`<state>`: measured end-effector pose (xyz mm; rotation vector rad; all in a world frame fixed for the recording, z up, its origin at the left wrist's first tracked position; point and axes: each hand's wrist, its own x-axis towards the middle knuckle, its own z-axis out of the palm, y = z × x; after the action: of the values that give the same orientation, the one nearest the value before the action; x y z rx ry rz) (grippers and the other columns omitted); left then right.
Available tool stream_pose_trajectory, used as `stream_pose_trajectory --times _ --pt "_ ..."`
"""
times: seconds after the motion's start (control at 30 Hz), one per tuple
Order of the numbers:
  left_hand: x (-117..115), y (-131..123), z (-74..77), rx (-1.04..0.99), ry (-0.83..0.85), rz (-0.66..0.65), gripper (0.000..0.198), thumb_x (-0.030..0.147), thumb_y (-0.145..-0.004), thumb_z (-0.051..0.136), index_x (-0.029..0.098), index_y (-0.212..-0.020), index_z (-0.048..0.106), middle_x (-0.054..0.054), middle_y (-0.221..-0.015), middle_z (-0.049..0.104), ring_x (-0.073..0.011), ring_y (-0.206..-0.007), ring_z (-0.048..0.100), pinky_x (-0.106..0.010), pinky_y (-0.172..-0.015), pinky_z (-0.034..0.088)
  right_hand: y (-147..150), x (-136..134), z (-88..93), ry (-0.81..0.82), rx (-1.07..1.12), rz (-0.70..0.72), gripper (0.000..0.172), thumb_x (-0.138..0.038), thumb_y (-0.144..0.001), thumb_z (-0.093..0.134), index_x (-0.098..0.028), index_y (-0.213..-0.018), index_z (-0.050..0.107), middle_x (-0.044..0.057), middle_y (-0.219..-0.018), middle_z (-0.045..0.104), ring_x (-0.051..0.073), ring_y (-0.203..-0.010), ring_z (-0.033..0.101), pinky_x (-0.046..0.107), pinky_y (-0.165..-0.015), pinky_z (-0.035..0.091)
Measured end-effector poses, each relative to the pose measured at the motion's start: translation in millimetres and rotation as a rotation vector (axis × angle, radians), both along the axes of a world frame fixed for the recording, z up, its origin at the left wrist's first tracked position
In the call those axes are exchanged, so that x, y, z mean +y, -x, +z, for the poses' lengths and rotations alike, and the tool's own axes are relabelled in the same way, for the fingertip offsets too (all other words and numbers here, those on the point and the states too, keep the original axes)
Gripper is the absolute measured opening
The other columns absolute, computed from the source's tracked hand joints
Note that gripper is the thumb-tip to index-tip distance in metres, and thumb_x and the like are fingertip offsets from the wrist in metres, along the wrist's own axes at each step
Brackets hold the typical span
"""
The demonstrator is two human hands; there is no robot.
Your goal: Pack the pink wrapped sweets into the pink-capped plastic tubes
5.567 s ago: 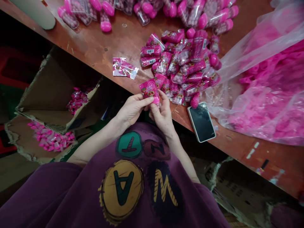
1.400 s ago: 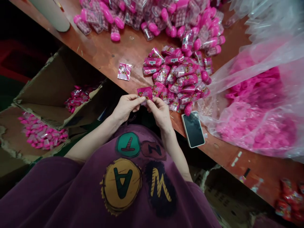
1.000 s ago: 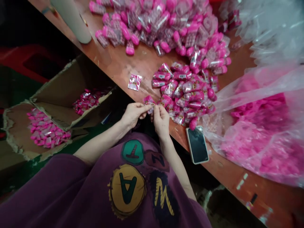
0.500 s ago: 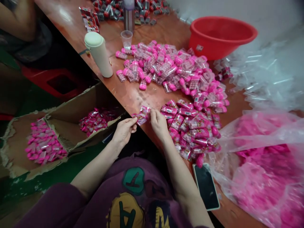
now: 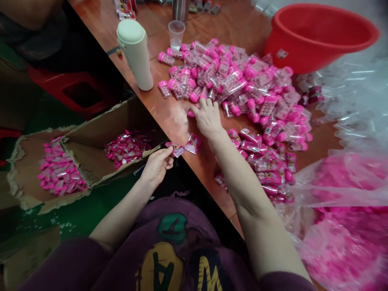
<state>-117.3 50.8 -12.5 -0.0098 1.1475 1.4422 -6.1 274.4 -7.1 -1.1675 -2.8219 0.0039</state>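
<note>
A small printed pink sleeve (image 5: 177,150) sits at the fingertips of the left hand (image 5: 156,166), one corner pinched between thumb and forefinger while the other fingers curl in toward the palm. A loose sleeve (image 5: 193,144) lies on the counter (image 5: 206,169) just to the right of those pinching fingertips; whether the two sleeves touch is hard to tell.

Farther out, beyond the left fingers and to their right, the right hand (image 5: 208,118) is palm down, its fingers slightly parted and the thumb held out to the side. Its fingertips are at the near edge of a heap of pink-capped bottles (image 5: 238,83) filled with little pink balls (a pink cap (image 5: 191,114) shows right by the thumb, though I cannot tell if they meet). The heap spreads beyond and to the right of these fingers. Nearer the body than the right fingers, partly behind the forearm, lie the wrapped bottles (image 5: 268,178).

To the left of the left fingers, lower than the counter, a cardboard box (image 5: 100,123) holds more pink packets (image 5: 129,146). Left of the right fingers and beyond them stands a white tumbler (image 5: 136,56), with a clear cup (image 5: 176,35) past it. Far to their right are a red basin (image 5: 315,38) and, closer to the body, a see-through bag of pink pieces (image 5: 348,234)
</note>
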Motion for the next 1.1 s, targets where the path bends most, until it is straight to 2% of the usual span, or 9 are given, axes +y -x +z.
stream_pose_trajectory --times 0.1,0.17,0.23,0.33,0.43,0.53,0.7,0.93,1.1 --pt "3 1 6.6 -0.06 -0.044 -0.01 0.03 0.025 -0.071 0.091 0.013 -0.072 0.064 0.003 -0.062 0.056 -0.0044 -0.047 0.048 -0.017 -0.04 0.027 -25 -27 8.2 0.044 0.073 -0.031 0.024 -0.026 -0.102 0.047 -0.011 -0.106 0.066 0.022 -0.129 0.062 0.035 -0.12 0.053 0.052 -0.1 0.04" --pt "4 -1 13.7 -0.119 -0.076 -0.037 0.027 0.024 -0.074 0.089 0.013 -0.074 0.064 0.003 -0.064 0.057 -0.0034 -0.047 0.048 -0.016 -0.039 0.028 -46 -53 15.1 0.138 0.218 -0.128 0.019 -0.029 -0.098 0.055 -0.014 -0.103 0.064 0.016 -0.11 0.068 0.028 -0.101 0.059 0.044 -0.091 0.044" --pt "4 -8 21.6 -0.167 -0.102 -0.073 0.024 0.024 -0.079 0.086 0.013 -0.079 0.065 0.003 -0.067 0.06 -0.0024 -0.047 0.047 -0.015 -0.039 0.029 -68 -87 20.8 0.273 0.435 -0.241 0.017 -0.033 -0.096 0.058 -0.017 -0.1 0.063 0.006 -0.086 0.065 0.02 -0.079 0.057 0.035 -0.077 0.044" --pt "2 -25 31.3 -0.214 -0.091 -0.133 0.021 0.025 -0.084 0.083 0.014 -0.081 0.064 0.002 -0.069 0.061 -0.0013 -0.046 0.046 -0.015 -0.039 0.029 -95 -145 23.1 0.548 0.821 -0.358 0.031 -0.051 -0.098 0.057 -0.021 -0.102 0.064 -0.002 -0.072 0.055 0.013 -0.063 0.048 0.029 -0.062 0.04" --pt "-2 -47 35.5 -0.241 -0.039 -0.181 0.026 0.024 -0.082 0.085 0.015 -0.078 0.06 0.004 -0.066 0.058 -0.0012 -0.045 0.045 -0.015 -0.039 0.028 -111 -196 18.1 0.957 1.196 -0.535 0.057 -0.072 -0.097 0.04 -0.024 -0.112 0.066 -0.002 -0.069 0.053 0.011 -0.051 0.039 0.027 -0.048 0.033" --pt "-8 -66 35.2 -0.233 -0.011 -0.225 0.029 0.024 -0.081 0.086 0.015 -0.077 0.058 0.005 -0.066 0.057 -0.0015 -0.046 0.047 -0.016 -0.039 0.028 -117 -233 12.9 1.215 1.454 -0.666 0.056 -0.072 -0.092 0.05 -0.023 -0.115 0.065 -0.003 -0.072 0.053 0.01 -0.05 0.04 0.026 -0.043 0.032" --pt "-21 -89 31.3 -0.16 -0.095 -0.302 0.025 0.026 -0.084 0.083 0.014 -0.078 0.061 0.004 -0.066 0.059 -0.0021 -0.049 0.05 -0.016 -0.043 0.033 -120 -267 12.2 1.026 1.619 -0.682 0.048 -0.057 -0.085 0.072 -0.027 -0.119 0.057 -0.006 -0.078 0.052 0.008 -0.053 0.046 0.022 -0.044 0.041" --pt "-34 -107 29.4 -0.057 -0.112 -0.395 0.031 0.034 -0.085 0.083 0.015 -0.074 0.06 0.004 -0.06 0.055 -0.0042 -0.048 0.05 -0.018 -0.045 0.034 -120 -284 1.5 0.656 1.561 -0.753 0.047 -0.056 -0.092 0.065 -0.032 -0.13 0.048 0.002 -0.103 0.057 0.01 -0.065 0.059 0.023 -0.047 0.05" --pt "-35 -111 30.0 -0.034 -0.088 -0.401 0.03 0.035 -0.088 0.08 0.016 -0.076 0.06 0.004 -0.059 0.056 -0.0047 -0.048 0.051 -0.018 -0.045 0.035 -117 -291 -6.6 0.559 1.473 -0.786 0.049 -0.054 -0.097 0.059 -0.035 -0.138 0.04 0.008 -0.119 0.055 0.013 -0.073 0.065 0.026 -0.051 0.057"
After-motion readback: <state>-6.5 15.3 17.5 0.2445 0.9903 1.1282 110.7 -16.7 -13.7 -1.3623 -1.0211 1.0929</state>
